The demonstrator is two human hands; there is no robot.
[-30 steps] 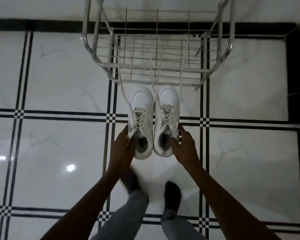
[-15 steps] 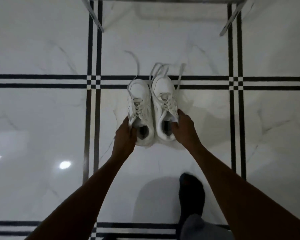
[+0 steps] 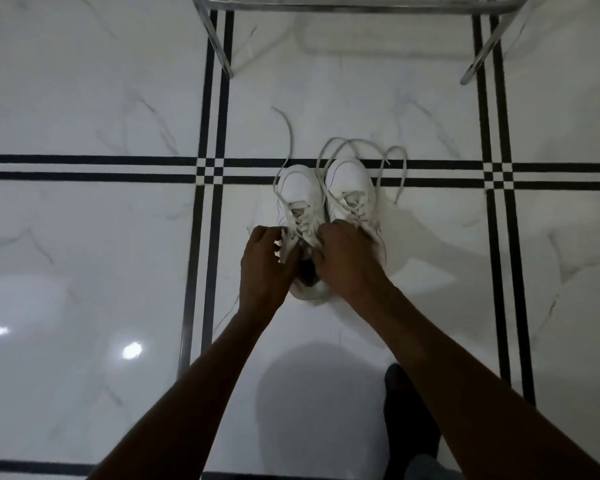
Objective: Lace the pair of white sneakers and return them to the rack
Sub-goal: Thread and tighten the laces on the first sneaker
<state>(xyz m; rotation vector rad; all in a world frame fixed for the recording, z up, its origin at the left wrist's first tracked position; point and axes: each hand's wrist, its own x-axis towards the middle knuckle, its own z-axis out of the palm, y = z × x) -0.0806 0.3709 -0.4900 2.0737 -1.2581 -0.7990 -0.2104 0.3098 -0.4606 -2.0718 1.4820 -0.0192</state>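
Two white sneakers stand side by side on the tiled floor, toes pointing away from me: the left sneaker (image 3: pixel 300 192) and the right sneaker (image 3: pixel 350 183). Their long white laces (image 3: pixel 390 174) trail loose over the floor beyond the toes. My left hand (image 3: pixel 265 268) pinches the lace end at the left sneaker's collar. My right hand (image 3: pixel 347 261) rests over the left sneaker's tongue and opening, fingers curled on its laces, hiding the right sneaker's heel. The metal rack (image 3: pixel 354 5) shows only its lower bar and two legs at the top edge.
The floor is glossy white marble tile with black double border lines (image 3: pixel 212 171). My right foot in a dark sock (image 3: pixel 409 420) stands at the bottom, close behind the sneakers. Light reflections (image 3: pixel 132 349) glare at the lower left.
The sneakers have been brought from in front of the rack down onto the floor closer to me. Both hands left the heels and moved onto the left sneaker's laces.
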